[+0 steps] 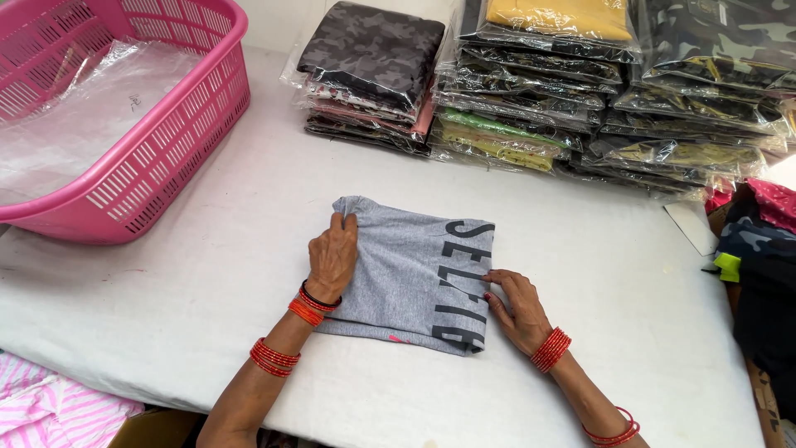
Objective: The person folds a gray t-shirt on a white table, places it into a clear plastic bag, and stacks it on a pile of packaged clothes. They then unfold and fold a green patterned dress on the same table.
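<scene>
A folded grey garment (pixel 410 270) with dark printed lettering along its right side lies flat on the white table (pixel 207 274). My left hand (pixel 333 257) rests on the garment's left edge, fingers pinching the cloth near its top left corner. My right hand (pixel 516 307) presses flat against the garment's right edge, fingertips on the lettered part. Both wrists wear red bangles.
A pink plastic basket (pixel 166 158) holding clear plastic bags stands at the far left. Stacks of bagged folded garments (pixel 531 91) line the back of the table. Loose dark and pink clothes (pixel 759 249) lie at the right edge. Pink striped cloth (pixel 50 406) sits at bottom left.
</scene>
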